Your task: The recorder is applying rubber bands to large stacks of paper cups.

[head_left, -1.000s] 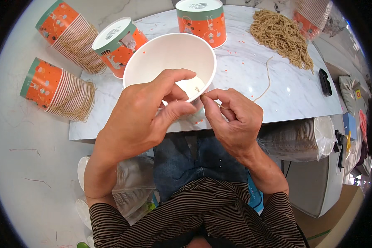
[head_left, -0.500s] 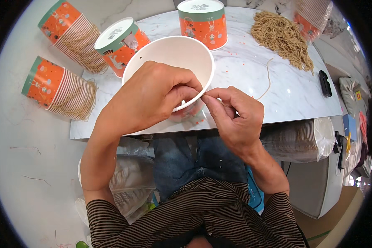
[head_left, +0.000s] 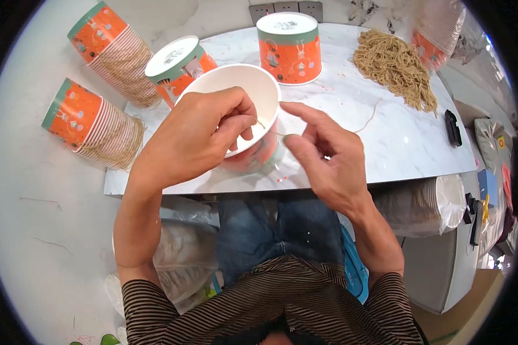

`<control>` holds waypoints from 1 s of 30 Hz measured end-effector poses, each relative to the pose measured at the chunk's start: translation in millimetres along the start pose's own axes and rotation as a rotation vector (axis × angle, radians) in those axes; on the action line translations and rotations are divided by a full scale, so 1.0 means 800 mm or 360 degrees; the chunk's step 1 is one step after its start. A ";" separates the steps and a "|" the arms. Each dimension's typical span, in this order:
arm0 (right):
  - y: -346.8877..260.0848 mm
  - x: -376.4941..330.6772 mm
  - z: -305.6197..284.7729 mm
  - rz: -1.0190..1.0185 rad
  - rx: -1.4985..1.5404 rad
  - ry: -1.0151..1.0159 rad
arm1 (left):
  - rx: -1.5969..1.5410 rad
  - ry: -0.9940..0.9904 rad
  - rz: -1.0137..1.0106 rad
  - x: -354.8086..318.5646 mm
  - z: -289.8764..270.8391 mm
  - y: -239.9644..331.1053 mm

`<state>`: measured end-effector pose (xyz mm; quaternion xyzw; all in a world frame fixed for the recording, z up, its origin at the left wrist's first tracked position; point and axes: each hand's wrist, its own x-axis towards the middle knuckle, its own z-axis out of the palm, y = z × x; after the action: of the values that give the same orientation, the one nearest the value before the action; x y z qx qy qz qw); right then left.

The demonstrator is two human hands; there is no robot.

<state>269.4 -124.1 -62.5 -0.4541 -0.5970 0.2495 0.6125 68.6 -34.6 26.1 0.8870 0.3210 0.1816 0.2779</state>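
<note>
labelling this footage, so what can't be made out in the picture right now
Head view, now:
Inside bottom of the cup: mostly behind the left hand.
Whether the string at the cup joins the strand on the table: the right hand covers between.
Whether the left hand pinches that string: too small and blurred.
Bagged stack, upper right: cut off by the top edge.

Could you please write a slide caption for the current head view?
Left hand partly inside an orange tub, right hand just outside it, tangled cord piled farther back on the marbled table.
</note>
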 end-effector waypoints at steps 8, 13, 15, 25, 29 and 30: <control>-0.020 0.037 0.008 -0.0019 -0.0314 -0.0446 | -0.0002 0.0067 0.0119 -0.018 -0.012 0.006; -0.023 0.053 0.006 0.0105 -0.0421 -0.0581 | -0.0233 0.0165 -0.0021 -0.021 -0.016 -0.007; -0.024 0.054 0.009 0.0242 -0.0319 -0.0620 | -0.0249 0.0183 -0.0023 -0.022 -0.021 -0.012; -0.013 0.031 0.038 0.0423 0.0442 -0.0283 | -0.0230 0.0675 -0.0066 -0.022 -0.011 -0.025; -0.011 0.027 0.043 0.0339 0.0493 -0.0196 | 0.0106 0.0497 -0.0196 -0.042 -0.004 0.004; -0.013 0.027 0.043 0.0331 0.0448 -0.0206 | 0.0074 0.0463 -0.0078 -0.041 0.001 0.004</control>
<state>237.2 -101.7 -46.9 -0.4062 -0.5441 0.4213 0.6012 46.5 -59.1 22.5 0.8494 0.3836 0.2940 0.2121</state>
